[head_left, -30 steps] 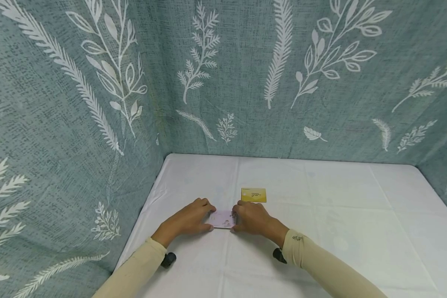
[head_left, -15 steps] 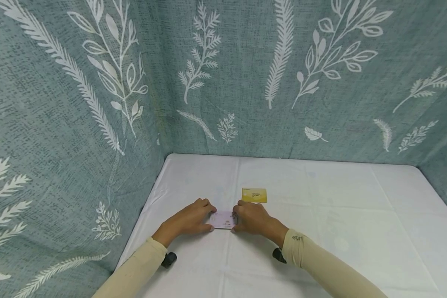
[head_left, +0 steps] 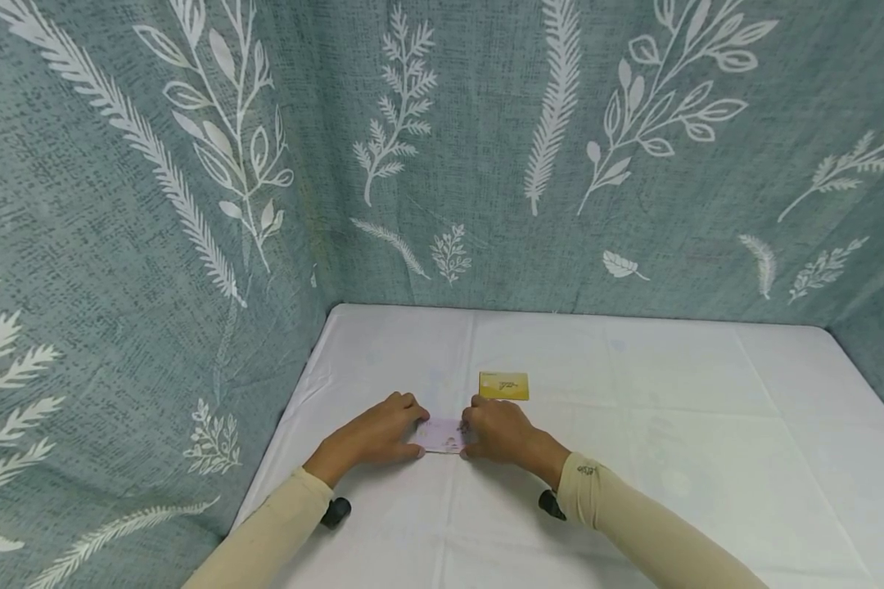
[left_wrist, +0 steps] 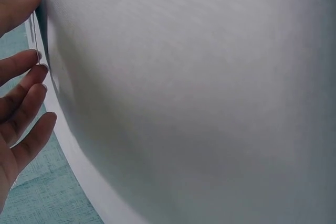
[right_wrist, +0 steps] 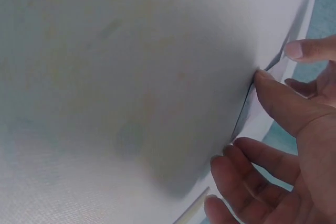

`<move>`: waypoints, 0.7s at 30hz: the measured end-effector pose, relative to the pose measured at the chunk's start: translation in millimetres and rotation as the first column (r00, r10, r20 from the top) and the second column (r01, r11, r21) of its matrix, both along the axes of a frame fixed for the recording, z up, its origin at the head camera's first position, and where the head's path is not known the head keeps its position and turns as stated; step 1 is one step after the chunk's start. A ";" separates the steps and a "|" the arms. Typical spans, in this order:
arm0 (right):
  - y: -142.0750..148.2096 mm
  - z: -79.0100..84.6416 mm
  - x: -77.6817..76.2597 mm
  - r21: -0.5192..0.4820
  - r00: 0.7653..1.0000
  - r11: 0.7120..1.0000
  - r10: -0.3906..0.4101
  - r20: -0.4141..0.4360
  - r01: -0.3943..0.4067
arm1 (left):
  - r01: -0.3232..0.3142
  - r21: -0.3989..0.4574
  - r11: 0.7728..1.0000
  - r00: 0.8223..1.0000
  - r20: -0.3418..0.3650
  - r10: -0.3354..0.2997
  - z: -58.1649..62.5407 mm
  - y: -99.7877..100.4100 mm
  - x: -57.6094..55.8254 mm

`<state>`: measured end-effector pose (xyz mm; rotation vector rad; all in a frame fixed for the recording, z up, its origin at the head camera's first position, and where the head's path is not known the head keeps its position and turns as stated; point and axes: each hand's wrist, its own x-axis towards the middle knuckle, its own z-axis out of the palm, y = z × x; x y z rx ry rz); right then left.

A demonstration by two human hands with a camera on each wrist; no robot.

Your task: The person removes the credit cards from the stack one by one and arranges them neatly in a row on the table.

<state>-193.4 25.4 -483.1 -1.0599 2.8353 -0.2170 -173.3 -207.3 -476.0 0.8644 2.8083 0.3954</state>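
Note:
A thin pale pink card [head_left: 442, 436] with a small printed figure lies on or just above the white tablecloth. The left hand [head_left: 374, 432] grips its left end, thumb at the near edge and fingers at the far edge. At the opposite end the right hand [head_left: 502, 429] pinches the card the same way. In the right wrist view the card [right_wrist: 244, 114] appears nearly edge-on between thumb and fingers. Just beyond the right hand's knuckles lies a yellow card [head_left: 504, 385] with dark lettering, flat on the cloth. The fingers cover both ends of the pink card.
A white cloth covers the table [head_left: 678, 425], with fold creases across it. Behind and to the left hangs a blue-green curtain [head_left: 486, 245] with white leaf prints. A dark wrist-worn device [head_left: 335, 513] shows under the left wrist, and a similar device [head_left: 551, 505] under the right.

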 end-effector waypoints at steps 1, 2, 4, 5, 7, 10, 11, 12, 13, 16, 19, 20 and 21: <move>0.1 0.1 -0.3 0.001 1.000 1.000 -0.001 0.000 0.001 | 0.001 0.000 1.000 1.000 -0.001 -0.001 0.3 0.1 -0.3; 0.3 0.3 -0.5 0.000 1.000 1.000 -0.001 0.000 0.001 | 0.000 -0.002 1.000 1.000 -0.002 0.000 0.5 0.2 -0.6; 0.6 0.6 -0.8 -0.001 1.000 1.000 0.000 -0.001 0.000 | -0.002 -0.005 1.000 1.000 -0.003 0.002 0.5 0.4 -1.1; 0.8 0.5 -0.7 0.000 1.000 1.000 0.000 -0.001 0.000 | -0.003 -0.006 1.000 1.000 -0.001 0.003 0.4 0.4 -1.3; 1.1 0.2 -0.6 -0.004 1.000 1.000 0.003 -0.002 -0.003 | -0.006 -0.011 1.000 1.000 0.002 0.006 -0.2 0.4 -1.6; 1.0 -0.4 -0.4 -0.009 1.000 1.000 0.004 -0.003 -0.004 | -0.010 -0.015 1.000 1.000 0.005 0.010 -1.3 0.0 -1.7; 0.9 -0.5 -0.1 -0.012 1.000 1.000 0.005 -0.002 -0.005 | -0.011 -0.017 1.000 1.000 0.006 0.011 -1.6 -0.2 -1.6; 0.8 -0.6 0.0 -0.014 1.000 1.000 0.003 -0.001 -0.003 | -0.012 -0.018 1.000 1.000 0.006 0.013 -1.8 -0.3 -1.5; 0.6 -0.8 0.1 -0.015 1.000 1.000 0.001 0.001 -0.001 | -0.013 -0.019 1.000 1.000 0.005 0.013 -1.8 -0.4 -1.4; 0.2 -1.9 0.4 -0.014 1.000 1.000 -0.003 -0.002 0.003 | -0.013 -0.019 1.000 1.000 0.004 0.013 -1.5 -0.4 -1.1; -0.2 -3.1 0.7 -0.008 1.000 1.000 -0.003 -0.017 0.003 | -0.013 -0.015 1.000 1.000 0.007 0.014 -1.0 -0.2 -0.9; -0.3 -3.2 0.9 -0.005 1.000 1.000 -0.002 -0.023 0.002 | -0.014 -0.015 1.000 1.000 0.008 0.014 -0.9 -0.1 -0.8; -0.4 -3.1 1.2 -0.003 1.000 1.000 -0.002 -0.027 0.001 | -0.015 -0.015 1.000 1.000 0.009 0.015 -1.0 -0.1 -0.8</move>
